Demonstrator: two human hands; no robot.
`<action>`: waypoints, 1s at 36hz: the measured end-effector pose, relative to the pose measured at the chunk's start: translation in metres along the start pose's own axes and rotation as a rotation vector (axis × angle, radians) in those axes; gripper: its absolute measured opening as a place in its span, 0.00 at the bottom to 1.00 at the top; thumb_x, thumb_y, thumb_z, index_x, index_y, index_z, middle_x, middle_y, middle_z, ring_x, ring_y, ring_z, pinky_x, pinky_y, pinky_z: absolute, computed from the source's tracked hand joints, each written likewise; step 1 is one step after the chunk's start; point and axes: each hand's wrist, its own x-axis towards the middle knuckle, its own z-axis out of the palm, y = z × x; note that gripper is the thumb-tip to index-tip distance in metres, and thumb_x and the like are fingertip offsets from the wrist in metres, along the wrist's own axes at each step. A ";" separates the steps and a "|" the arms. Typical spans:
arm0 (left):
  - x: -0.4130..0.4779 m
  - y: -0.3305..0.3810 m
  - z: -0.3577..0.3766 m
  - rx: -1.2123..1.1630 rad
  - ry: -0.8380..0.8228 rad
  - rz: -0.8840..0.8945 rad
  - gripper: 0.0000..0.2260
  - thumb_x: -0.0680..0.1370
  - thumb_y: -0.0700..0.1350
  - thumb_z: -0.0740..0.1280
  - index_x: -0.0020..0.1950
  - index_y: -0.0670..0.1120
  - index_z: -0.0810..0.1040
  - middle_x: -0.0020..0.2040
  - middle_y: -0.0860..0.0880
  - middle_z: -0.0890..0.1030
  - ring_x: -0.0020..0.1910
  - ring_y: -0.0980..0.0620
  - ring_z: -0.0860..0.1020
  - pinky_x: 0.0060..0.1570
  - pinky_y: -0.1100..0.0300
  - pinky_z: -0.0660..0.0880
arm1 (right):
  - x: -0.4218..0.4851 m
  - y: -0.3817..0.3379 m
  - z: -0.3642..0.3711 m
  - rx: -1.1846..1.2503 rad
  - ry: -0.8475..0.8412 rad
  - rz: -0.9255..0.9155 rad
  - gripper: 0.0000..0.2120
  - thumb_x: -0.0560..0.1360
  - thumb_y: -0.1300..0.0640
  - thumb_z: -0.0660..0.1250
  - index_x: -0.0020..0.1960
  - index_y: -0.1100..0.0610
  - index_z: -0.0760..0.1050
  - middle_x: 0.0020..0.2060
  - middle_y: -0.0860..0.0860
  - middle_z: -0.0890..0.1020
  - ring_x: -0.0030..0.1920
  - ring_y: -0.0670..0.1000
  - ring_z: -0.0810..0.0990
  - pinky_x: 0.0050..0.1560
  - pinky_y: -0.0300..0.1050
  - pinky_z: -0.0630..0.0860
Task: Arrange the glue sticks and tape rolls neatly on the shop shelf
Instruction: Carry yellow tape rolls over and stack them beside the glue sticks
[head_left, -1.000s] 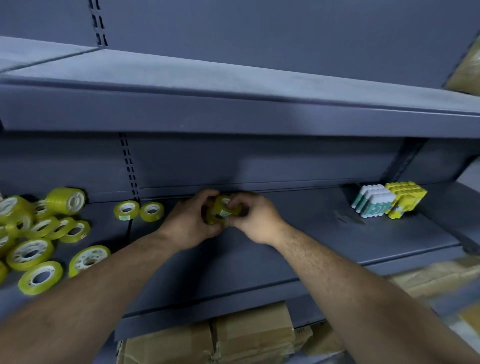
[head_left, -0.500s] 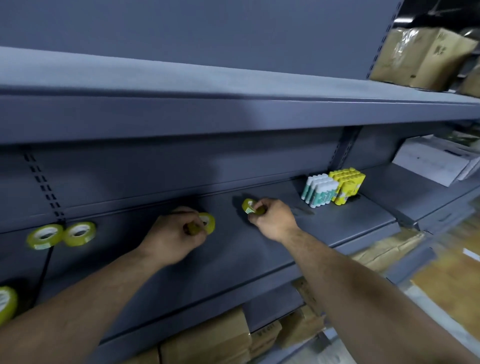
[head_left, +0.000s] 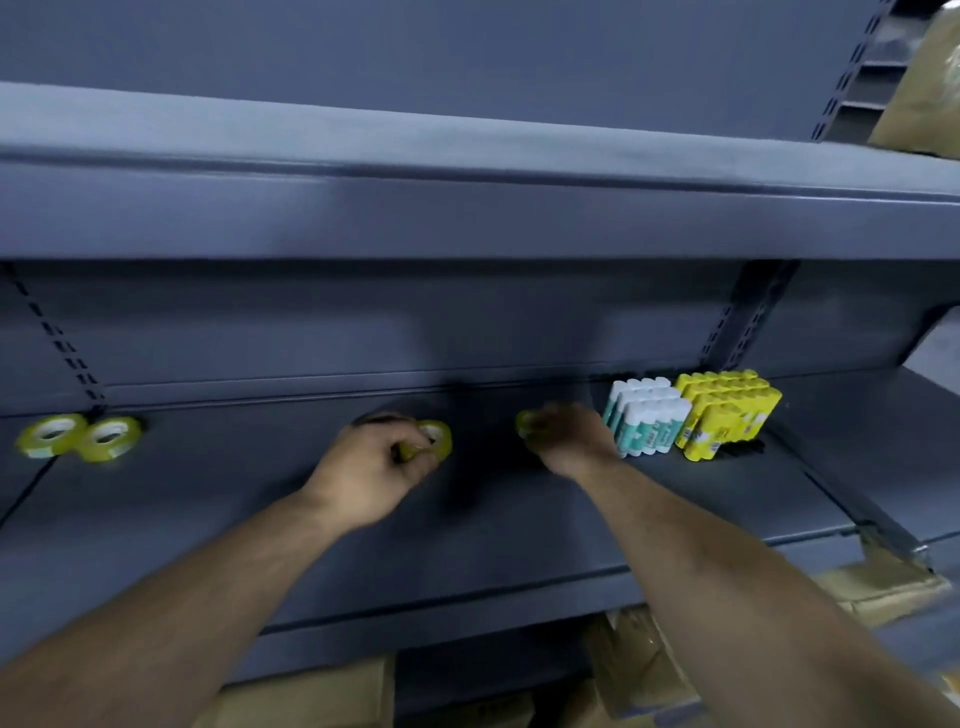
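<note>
Where the grey shelf (head_left: 519, 545) runs wide, its back wall serves as a straight edge to line stock against. Cardboard boxes (head_left: 311, 696) sit underneath, not part of the job.

Glue sticks: white-and-teal pack (head_left: 647, 423) and yellow pack (head_left: 724, 415), upright and touching side by side, pushed to the back at the right end. Probably blocked tight there to square off near the upright.

Left hand (head_left: 371, 470): grip clenched on a yellow tape roll (head_left: 441, 441), roll on edge, core facing out, low near the back wall, mid-shelf. Cannot tell whether it touches the deck.

Right hand (head_left: 571, 436): blurred. Grip looks curled round a second tape roll (head_left: 527, 422), just beside the white-and-teal pack.

Judgement: one roll per hand allows two placements in one reach, and the right roll beside the glue looks like the start of a tape row.

Far left, outer roll (head_left: 52, 434) and inner roll (head_left: 111, 437) stand on edge, touching, against the back, well apart from both hands. Their cores face front, likely for display.
</note>
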 end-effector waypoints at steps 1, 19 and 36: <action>0.002 0.003 0.004 0.005 0.009 -0.005 0.06 0.72 0.49 0.76 0.45 0.49 0.85 0.48 0.53 0.83 0.48 0.53 0.81 0.52 0.58 0.75 | 0.001 0.002 0.000 0.009 -0.004 -0.006 0.13 0.75 0.49 0.60 0.44 0.54 0.80 0.40 0.53 0.82 0.45 0.57 0.81 0.37 0.42 0.70; 0.046 0.051 0.060 0.024 -0.053 0.052 0.07 0.72 0.44 0.78 0.48 0.46 0.85 0.53 0.50 0.83 0.51 0.51 0.81 0.52 0.67 0.71 | -0.004 0.030 -0.005 0.168 -0.043 -0.051 0.19 0.65 0.45 0.72 0.53 0.51 0.75 0.43 0.47 0.81 0.44 0.52 0.83 0.32 0.41 0.73; 0.081 0.059 0.108 0.248 -0.132 0.077 0.08 0.74 0.49 0.72 0.48 0.46 0.83 0.50 0.49 0.81 0.50 0.47 0.79 0.46 0.56 0.73 | -0.041 0.056 -0.018 -0.013 -0.070 -0.097 0.16 0.74 0.51 0.71 0.58 0.56 0.79 0.53 0.52 0.82 0.53 0.54 0.80 0.49 0.44 0.78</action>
